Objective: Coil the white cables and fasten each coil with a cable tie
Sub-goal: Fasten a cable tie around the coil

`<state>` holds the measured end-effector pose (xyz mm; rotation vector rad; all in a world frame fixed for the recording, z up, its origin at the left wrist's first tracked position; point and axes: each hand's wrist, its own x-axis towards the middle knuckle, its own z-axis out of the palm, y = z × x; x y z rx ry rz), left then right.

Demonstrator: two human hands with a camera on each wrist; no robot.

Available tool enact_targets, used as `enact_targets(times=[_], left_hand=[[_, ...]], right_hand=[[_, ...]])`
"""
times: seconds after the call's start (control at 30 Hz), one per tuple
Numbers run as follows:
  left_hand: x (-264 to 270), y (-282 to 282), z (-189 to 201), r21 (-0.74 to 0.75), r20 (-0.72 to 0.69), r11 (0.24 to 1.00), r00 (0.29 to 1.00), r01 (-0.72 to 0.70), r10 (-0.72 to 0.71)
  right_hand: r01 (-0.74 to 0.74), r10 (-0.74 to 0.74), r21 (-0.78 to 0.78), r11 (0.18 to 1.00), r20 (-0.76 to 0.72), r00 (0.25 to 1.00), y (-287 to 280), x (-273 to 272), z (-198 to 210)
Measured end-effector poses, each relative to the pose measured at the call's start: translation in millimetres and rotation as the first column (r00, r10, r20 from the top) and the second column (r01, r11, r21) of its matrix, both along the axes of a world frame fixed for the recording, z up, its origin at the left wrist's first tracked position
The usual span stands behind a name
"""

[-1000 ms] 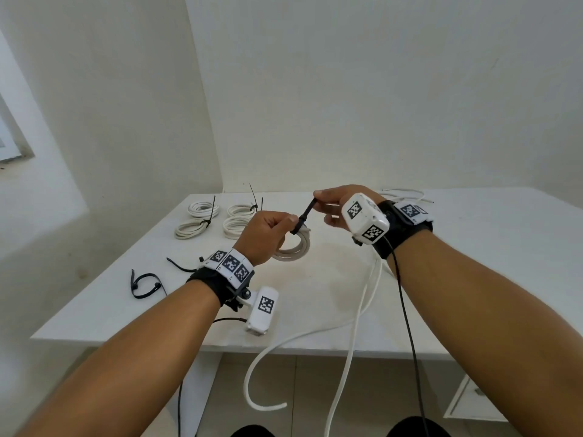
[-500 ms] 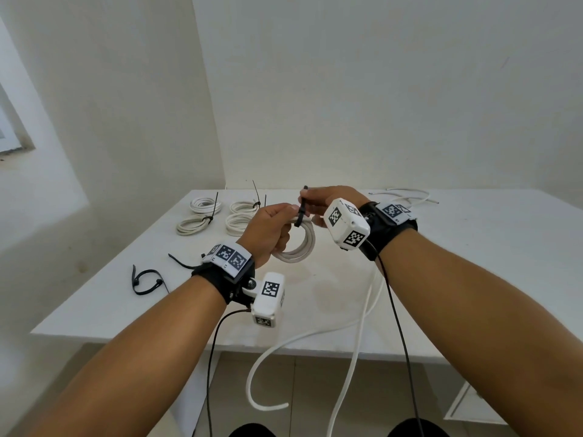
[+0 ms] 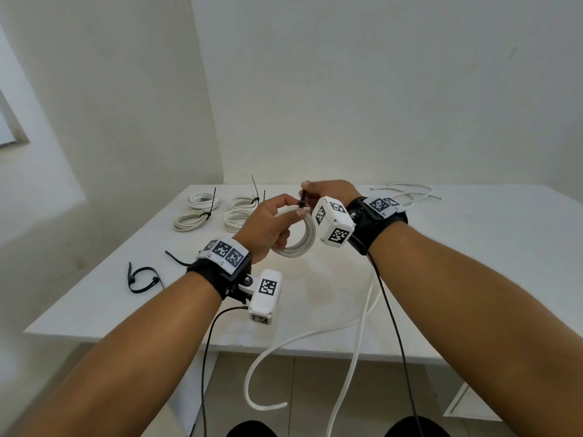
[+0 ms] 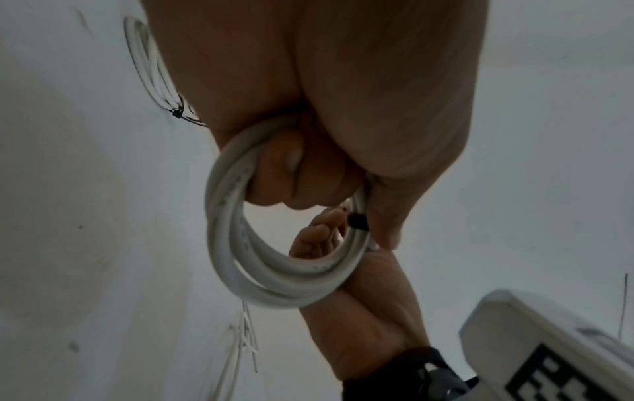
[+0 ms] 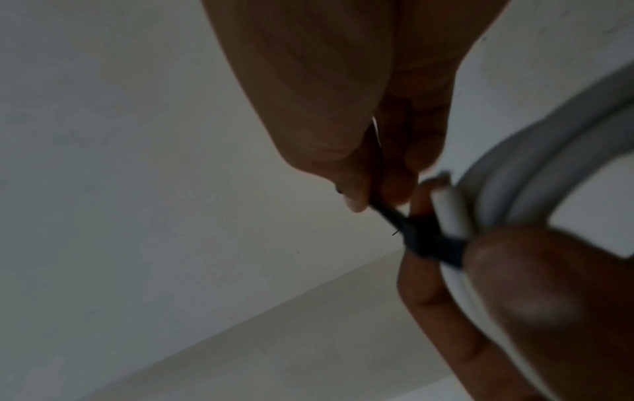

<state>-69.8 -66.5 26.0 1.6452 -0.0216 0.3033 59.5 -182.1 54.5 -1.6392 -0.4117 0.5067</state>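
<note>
My left hand grips a white cable coil above the table, fingers curled through the loop; the left wrist view shows the coil round my fingers. A black cable tie wraps the coil near its top. My right hand pinches the tie's tail between thumb and fingers, seen close in the right wrist view as the tie crossing the coil. The tie's head sits against the coil by my left thumb.
Several tied coils lie at the table's back left. Loose black ties rest near the left edge. An uncoiled white cable lies at the back right; another cable hangs off the table's front edge.
My right hand has moved left, closer to my left hand, and the tie's tail now stands more upright and shorter between them. Both hands have shifted slightly left.
</note>
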Motion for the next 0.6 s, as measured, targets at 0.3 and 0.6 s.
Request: enact_targets(times=[0.3, 0.6], left_hand=[[13.7, 2.7, -2.0, -0.07, -0.03, 0.994, 0.996, -0.085, 0.083], [33.7, 28.9, -5.5, 0.003, -0.077, 0.99, 0.987, -0.141, 0.141]], right_hand=[[-0.09, 0.101, -0.161, 0.983, 0.066, 0.993, -1.0, -12.5, 8.7], [-0.025, 0.046, -0.148, 0.989, 0.141, 0.989, 19.7, 9.3, -1.0]])
